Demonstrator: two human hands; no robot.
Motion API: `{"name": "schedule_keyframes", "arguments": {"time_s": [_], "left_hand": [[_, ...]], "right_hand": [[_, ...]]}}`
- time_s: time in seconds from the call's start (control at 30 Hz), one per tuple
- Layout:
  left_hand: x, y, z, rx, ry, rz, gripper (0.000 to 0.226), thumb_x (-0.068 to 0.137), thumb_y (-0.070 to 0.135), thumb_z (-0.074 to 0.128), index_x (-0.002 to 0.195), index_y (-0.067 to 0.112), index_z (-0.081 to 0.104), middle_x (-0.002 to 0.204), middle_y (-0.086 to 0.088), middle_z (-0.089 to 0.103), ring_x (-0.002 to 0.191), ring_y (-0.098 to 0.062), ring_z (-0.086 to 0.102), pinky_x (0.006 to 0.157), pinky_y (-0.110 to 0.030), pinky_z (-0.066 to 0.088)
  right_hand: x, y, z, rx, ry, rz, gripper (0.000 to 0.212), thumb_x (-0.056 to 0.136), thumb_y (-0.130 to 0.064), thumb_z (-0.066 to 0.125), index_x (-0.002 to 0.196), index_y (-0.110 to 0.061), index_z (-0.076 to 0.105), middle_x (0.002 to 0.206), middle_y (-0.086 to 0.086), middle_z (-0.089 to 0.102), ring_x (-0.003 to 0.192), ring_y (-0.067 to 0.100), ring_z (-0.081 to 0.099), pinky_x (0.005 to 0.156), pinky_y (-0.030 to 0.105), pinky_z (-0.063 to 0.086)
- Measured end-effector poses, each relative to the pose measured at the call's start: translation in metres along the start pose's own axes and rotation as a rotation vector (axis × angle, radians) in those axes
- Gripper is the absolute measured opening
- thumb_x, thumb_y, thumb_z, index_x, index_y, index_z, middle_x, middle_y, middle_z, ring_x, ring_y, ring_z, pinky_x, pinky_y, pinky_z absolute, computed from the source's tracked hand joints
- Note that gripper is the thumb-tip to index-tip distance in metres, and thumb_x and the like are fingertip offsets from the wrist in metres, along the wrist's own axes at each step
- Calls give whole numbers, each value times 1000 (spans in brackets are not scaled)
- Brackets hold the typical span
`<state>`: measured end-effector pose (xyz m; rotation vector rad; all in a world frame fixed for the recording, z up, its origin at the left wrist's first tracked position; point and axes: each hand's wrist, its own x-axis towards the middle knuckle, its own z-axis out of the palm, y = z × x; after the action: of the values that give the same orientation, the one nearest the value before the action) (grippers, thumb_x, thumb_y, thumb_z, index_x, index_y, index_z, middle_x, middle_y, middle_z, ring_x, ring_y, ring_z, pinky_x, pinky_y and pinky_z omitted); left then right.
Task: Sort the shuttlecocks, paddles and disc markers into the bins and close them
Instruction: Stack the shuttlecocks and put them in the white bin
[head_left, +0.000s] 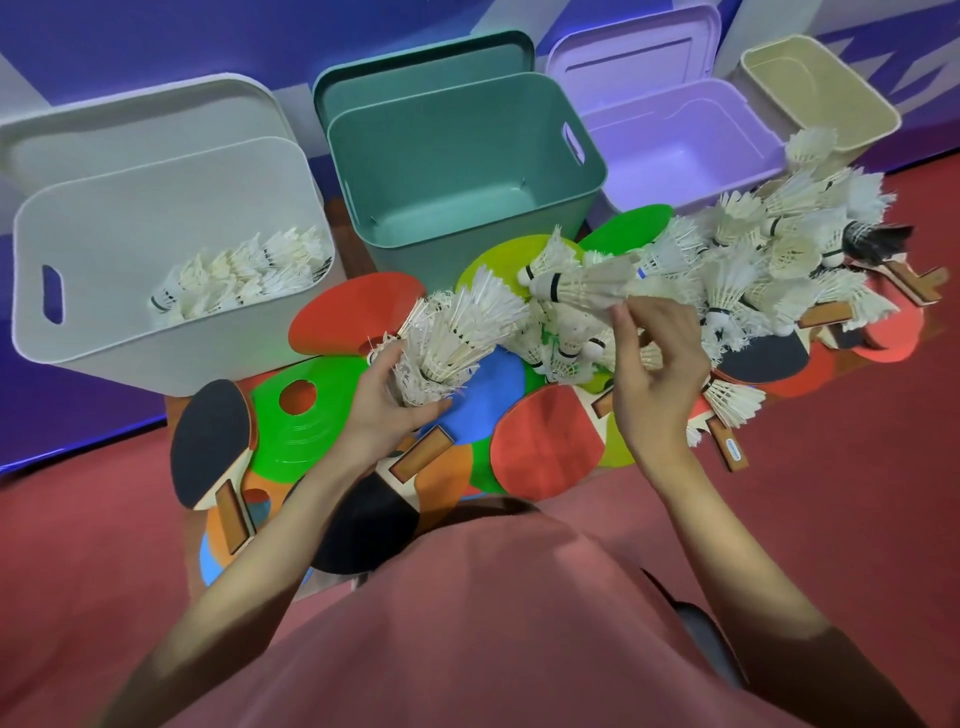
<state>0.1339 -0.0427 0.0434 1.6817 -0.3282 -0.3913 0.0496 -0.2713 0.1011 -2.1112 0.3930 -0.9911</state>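
Note:
My left hand grips a nested stack of white shuttlecocks, slanting up to the right. My right hand pinches the skirt of a single shuttlecock, held level above the pile with its cork pointing left. A heap of loose shuttlecocks stretches to the right. The white bin at the left holds several shuttlecocks. Paddles and coloured disc markers lie mixed on the floor in front of me.
The green bin, purple bin and beige bin stand open, with nothing visible inside. Their lids lean behind them against the blue wall. Red floor extends to the right and left front.

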Motion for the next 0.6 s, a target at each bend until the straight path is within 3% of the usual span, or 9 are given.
{"name": "schedule_keyframes", "arguments": {"time_s": [0.1,0.17,0.3,0.37,0.47,0.6], "left_hand": [[-2,2,-4,28,-37,21,64,61,1,79,119,-1,52,110,-4,60,101,4,57,89,-13,42],[-3,2,-7,50,-64,22,66,61,-1,78,120,-5,52,112,-6,60,103,4,56,92,-13,41],[-4,1,-13,83,-98,1,64,62,-11,80,117,9,54,107,17,66,101,6,57,89,-12,42],[-6,0,-15,64,-93,-16,65,63,-14,80,118,11,54,109,13,66,103,3,58,90,-14,42],[-9,1,-12,14,-60,-25,66,64,-13,80,120,7,54,114,0,62,104,1,58,91,-14,42],[-6,7,-6,-61,27,-30,65,64,-17,76,116,16,55,103,16,68,98,4,59,86,-13,44]], "right_hand": [[6,-3,7,38,-70,-26,13,92,-9,58,89,-6,70,88,-5,63,87,15,52,78,21,39],[6,-3,13,68,-227,-59,14,93,-10,57,90,-6,70,88,-4,63,88,13,51,78,23,40],[5,-7,21,195,-476,25,16,95,-12,52,98,-8,67,90,-11,61,91,17,54,80,23,42],[8,-8,24,220,-519,56,15,95,-12,52,99,-14,67,94,-21,59,92,15,56,81,21,42],[15,-9,28,249,-560,87,15,95,-14,54,100,-22,65,96,-19,62,95,15,57,81,19,43],[36,-11,29,254,-516,83,20,98,-24,48,111,-27,64,102,-13,65,105,13,55,85,24,43]]}}
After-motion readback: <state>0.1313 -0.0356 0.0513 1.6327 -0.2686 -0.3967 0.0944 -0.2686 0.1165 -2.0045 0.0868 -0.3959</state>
